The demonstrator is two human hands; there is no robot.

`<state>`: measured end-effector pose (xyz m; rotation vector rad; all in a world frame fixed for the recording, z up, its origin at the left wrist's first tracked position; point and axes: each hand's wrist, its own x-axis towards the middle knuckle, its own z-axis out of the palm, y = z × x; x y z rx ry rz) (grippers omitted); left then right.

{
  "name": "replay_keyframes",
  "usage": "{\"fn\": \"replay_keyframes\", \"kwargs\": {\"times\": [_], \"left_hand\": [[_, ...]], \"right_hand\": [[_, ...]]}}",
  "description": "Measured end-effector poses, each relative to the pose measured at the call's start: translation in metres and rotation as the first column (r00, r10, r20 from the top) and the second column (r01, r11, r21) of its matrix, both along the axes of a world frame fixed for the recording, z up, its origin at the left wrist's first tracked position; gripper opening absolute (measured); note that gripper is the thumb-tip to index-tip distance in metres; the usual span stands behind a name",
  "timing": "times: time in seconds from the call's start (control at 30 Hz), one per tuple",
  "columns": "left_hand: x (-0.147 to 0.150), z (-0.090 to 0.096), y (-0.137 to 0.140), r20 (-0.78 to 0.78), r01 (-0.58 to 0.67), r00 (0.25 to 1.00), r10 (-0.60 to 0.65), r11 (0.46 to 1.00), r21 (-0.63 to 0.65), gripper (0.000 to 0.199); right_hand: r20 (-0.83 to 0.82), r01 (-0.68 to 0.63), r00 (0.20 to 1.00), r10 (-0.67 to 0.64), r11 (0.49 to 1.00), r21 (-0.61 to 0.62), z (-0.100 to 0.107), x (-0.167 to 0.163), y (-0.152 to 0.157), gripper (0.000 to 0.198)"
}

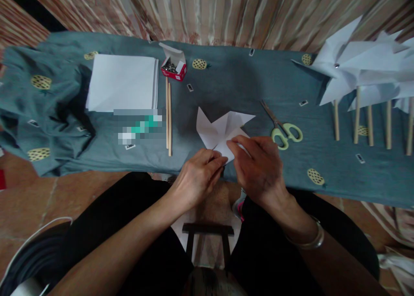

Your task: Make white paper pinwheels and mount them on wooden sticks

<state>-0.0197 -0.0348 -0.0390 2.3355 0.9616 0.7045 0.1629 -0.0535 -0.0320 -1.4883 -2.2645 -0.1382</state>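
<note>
A white paper pinwheel (218, 130), cut and partly folded into pointed blades, lies near the front edge of the cloth-covered table. My left hand (201, 175) pinches its near edge between thumb and fingers. My right hand (258, 164) is closed with thumb and forefinger together on the paper's right side, close to its middle; whether anything small is between those fingertips is hidden. Just right of my right hand lie scissors (280, 131) with pale green handles, their blades pointing away and slightly left.
A stack of white paper (123, 82) lies at the left. Beside it stand an open red box (174, 67) of small metal pieces and two thin wooden sticks (168, 119). Several finished pinwheels (343, 61) on sticks rest at the right. A blurred green-and-white object (142, 125) lies below the stack.
</note>
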Motion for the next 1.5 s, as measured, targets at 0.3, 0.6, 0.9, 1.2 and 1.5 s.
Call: {"fn": "replay_keyframes", "kwargs": {"times": [0.3, 0.6, 0.9, 1.2, 1.5], "left_hand": [[0.001, 0.0, 0.0, -0.01, 0.002, 1.0, -0.002, 1.0, 0.002, 0.021], [0.0, 0.0, 0.0, -0.031, 0.006, 1.0, -0.005, 1.0, 0.009, 0.021], [0.001, -0.002, 0.0, -0.019, 0.001, 1.0, -0.002, 1.0, -0.012, 0.02], [0.0, -0.002, 0.0, -0.011, 0.002, 1.0, -0.003, 1.0, -0.017, 0.02], [0.001, -0.003, 0.001, -0.008, 0.0, 1.0, 0.0, 1.0, -0.022, 0.019]], "right_hand": [[0.019, 0.009, 1.0, -0.009, 1.0, 0.003, -0.009, 0.003, 0.007, 0.027], [0.008, -0.003, 1.0, 0.003, 0.999, -0.039, -0.013, 0.002, 0.006, 0.027], [-0.002, -0.004, 1.0, 0.004, 0.999, -0.052, -0.018, -0.002, 0.008, 0.028], [-0.03, -0.025, 0.999, 0.021, 0.988, -0.152, -0.018, 0.004, 0.004, 0.037], [0.067, -0.023, 0.997, 0.032, 0.992, -0.123, -0.015, -0.003, 0.004, 0.034]]}}
